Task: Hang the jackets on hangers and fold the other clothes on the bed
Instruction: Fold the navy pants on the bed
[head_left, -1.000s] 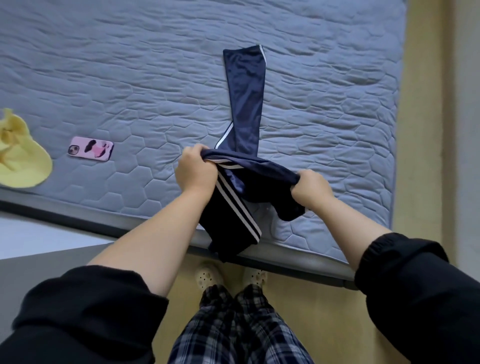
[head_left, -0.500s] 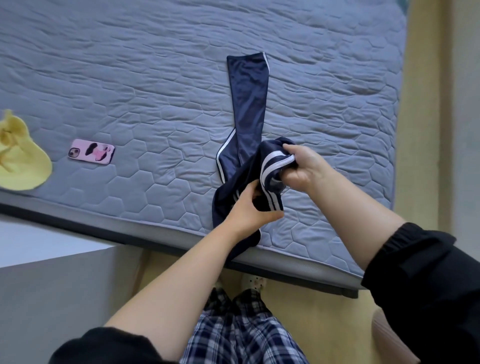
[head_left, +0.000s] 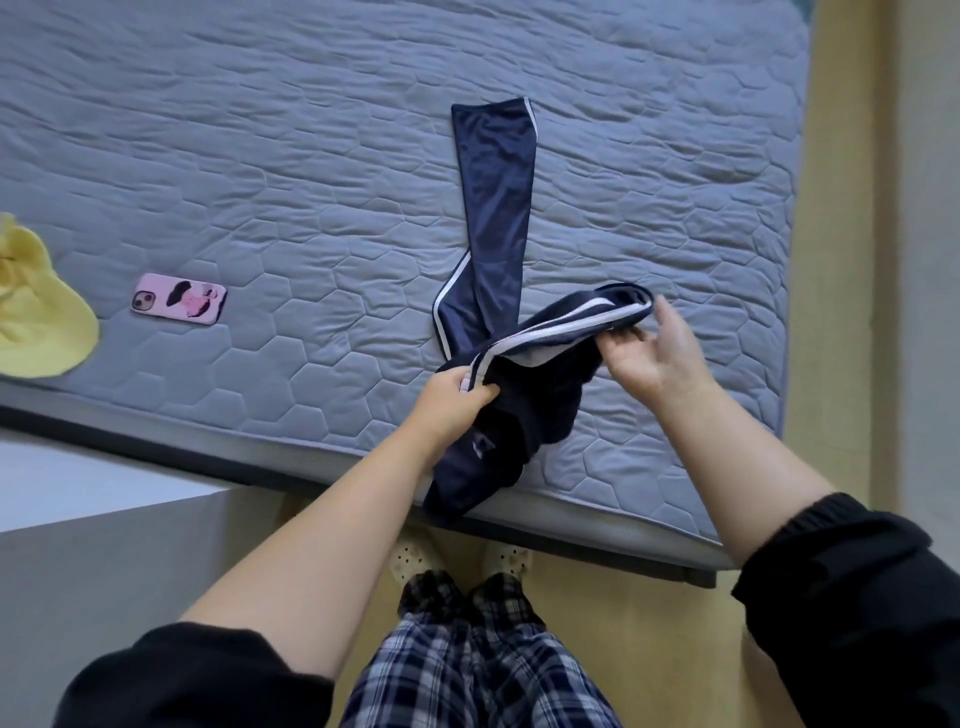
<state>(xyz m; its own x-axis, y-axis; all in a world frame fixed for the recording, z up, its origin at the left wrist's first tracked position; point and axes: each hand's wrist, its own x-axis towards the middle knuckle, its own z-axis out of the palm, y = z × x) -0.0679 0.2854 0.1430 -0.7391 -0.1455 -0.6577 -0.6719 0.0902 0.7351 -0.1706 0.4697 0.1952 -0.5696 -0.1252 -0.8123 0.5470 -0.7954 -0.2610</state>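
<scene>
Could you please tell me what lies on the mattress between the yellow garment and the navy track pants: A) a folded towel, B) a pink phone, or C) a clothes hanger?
B: a pink phone lies flat on the mattress, with the yellow garment to its left and the navy track pants to its right.

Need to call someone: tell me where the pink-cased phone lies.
Head view, left side: the pink-cased phone lies on the grey quilted mattress, beside the yellow cloth.
</scene>
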